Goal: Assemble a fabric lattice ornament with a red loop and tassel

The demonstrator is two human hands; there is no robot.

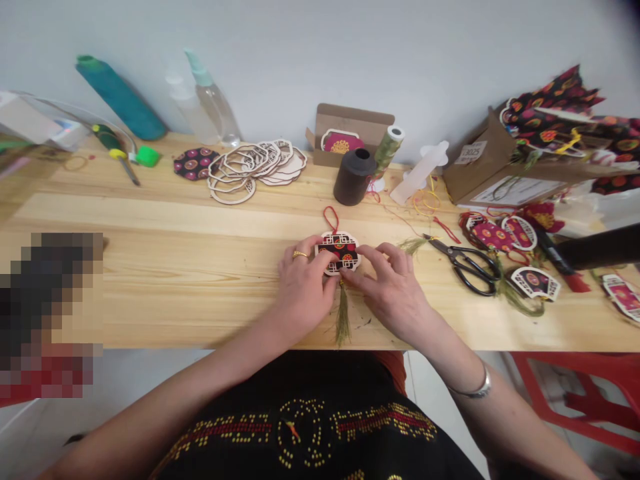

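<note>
A small wooden-framed ornament with black and red patterned fabric (340,248) lies on the wooden table (165,267) in front of me. A red loop (331,219) extends from its top and an olive-green tassel (343,317) hangs from its bottom. Around its left side are the fingers of my left hand (306,287), which wears a gold ring; thumb and index finger press on the frame and fabric. My right hand (393,290) grips the right and lower right edge with its fingertips. Black-handled scissors (467,265) lie to the right of my right hand.
Wooden frames (250,167), a patterned fabric piece (194,163), a black thread spool (355,177) and a small cardboard box (327,157) stand or lie behind. A large box (493,167) and finished ornaments (493,235) are at right; bottles (213,100) and a screwdriver (107,140) at left.
</note>
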